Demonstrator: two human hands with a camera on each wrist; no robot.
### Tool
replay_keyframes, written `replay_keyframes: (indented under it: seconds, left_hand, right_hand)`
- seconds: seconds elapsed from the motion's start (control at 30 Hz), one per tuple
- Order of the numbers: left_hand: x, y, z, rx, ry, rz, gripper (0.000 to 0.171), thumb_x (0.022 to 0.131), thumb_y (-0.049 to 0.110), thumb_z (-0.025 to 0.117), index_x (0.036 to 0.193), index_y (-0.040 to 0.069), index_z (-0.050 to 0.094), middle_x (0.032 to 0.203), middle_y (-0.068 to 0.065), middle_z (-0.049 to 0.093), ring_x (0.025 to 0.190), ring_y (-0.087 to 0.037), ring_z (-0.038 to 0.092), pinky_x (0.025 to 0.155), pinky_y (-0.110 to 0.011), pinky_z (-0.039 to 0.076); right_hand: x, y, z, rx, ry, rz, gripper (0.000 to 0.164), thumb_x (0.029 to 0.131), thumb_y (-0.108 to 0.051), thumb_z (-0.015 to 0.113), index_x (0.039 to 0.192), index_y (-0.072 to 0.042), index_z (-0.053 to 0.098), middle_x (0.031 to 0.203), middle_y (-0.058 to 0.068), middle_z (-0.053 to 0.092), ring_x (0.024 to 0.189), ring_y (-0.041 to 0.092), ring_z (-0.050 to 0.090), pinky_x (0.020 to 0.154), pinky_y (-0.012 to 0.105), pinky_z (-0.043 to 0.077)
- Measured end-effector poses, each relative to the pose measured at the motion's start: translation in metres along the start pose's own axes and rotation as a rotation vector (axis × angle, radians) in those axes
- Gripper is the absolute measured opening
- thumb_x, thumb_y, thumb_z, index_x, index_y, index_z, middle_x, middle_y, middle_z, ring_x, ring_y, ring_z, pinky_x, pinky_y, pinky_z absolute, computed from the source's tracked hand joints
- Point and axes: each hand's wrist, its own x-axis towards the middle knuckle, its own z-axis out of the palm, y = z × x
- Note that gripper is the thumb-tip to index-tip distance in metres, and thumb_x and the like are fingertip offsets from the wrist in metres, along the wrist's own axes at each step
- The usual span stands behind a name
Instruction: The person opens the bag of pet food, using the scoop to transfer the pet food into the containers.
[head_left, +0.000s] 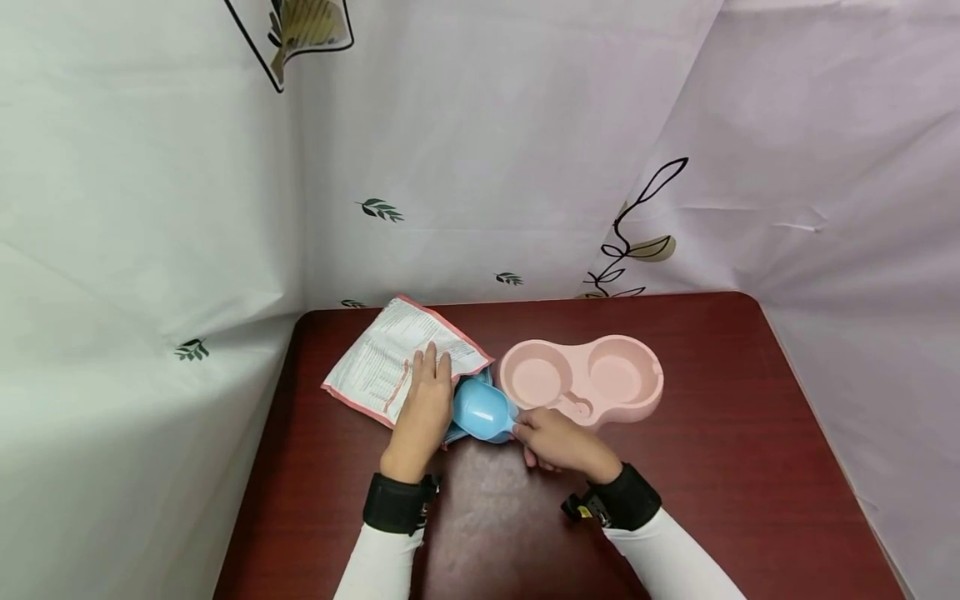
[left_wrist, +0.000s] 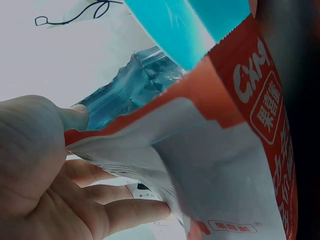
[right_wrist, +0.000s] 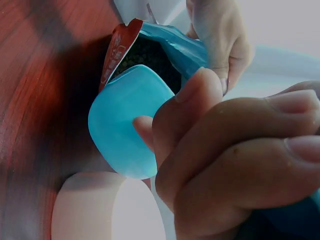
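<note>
A white printed bag (head_left: 382, 354) with red edges lies at the table's left. My left hand (head_left: 427, 404) grips its open edge, thumb (left_wrist: 75, 117) at the shiny blue lining (left_wrist: 120, 92) and fingers on the printed outside. In my right hand (head_left: 558, 437) is a light blue scoop (head_left: 482, 410), held by its handle. The scoop's bowl is at the bag's mouth and overlaps it in the head view. Inside the mouth, dark grainy contents (right_wrist: 150, 55) show in the right wrist view. The scoop hides part of the opening.
A pink double bowl (head_left: 577, 358) stands just right of the bag, close beyond my right hand. The dark red wooden table (head_left: 750, 450) extends right and toward me. White patterned cloth (head_left: 480, 150) hangs behind the table and along both sides.
</note>
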Motion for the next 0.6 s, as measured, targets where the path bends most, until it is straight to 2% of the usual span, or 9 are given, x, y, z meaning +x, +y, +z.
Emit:
replay_keyframes:
  seconds: [0.37,0.5,0.6]
  left_hand:
    - [-0.001,-0.001,0.003,-0.043,-0.036,-0.029,0.042,0.106,0.012,0.059,0.141,-0.011,0.054,0.152,-0.036,0.044,0.137,-0.056,0.047,0.101,-0.054,0.054]
    - [-0.002,0.0,0.004,-0.042,-0.025,-0.017,0.042,0.106,0.013,0.059,0.14,-0.012,0.054,0.151,-0.036,0.044,0.136,-0.056,0.048,0.099,-0.053,0.055]
    - [-0.003,0.001,0.005,-0.03,-0.027,-0.015,0.043,0.106,0.014,0.058,0.14,-0.012,0.054,0.15,-0.036,0.045,0.136,-0.056,0.048,0.099,-0.052,0.055]
  right_hand:
    - [0.004,0.0,0.003,-0.025,0.008,-0.003,0.035,0.108,-0.016,0.047,0.078,-0.008,0.062,0.057,0.0,0.057,0.039,0.009,0.041,0.04,0.024,0.036]
    - [0.012,-0.001,0.007,-0.094,0.02,0.0,0.038,0.109,-0.021,0.046,0.077,-0.009,0.063,0.056,-0.002,0.057,0.04,0.01,0.044,0.042,0.027,0.039]
    - [0.023,-0.002,0.011,-0.087,0.02,-0.007,0.039,0.108,-0.021,0.046,0.075,-0.01,0.063,0.056,-0.002,0.057,0.041,0.012,0.045,0.044,0.028,0.04]
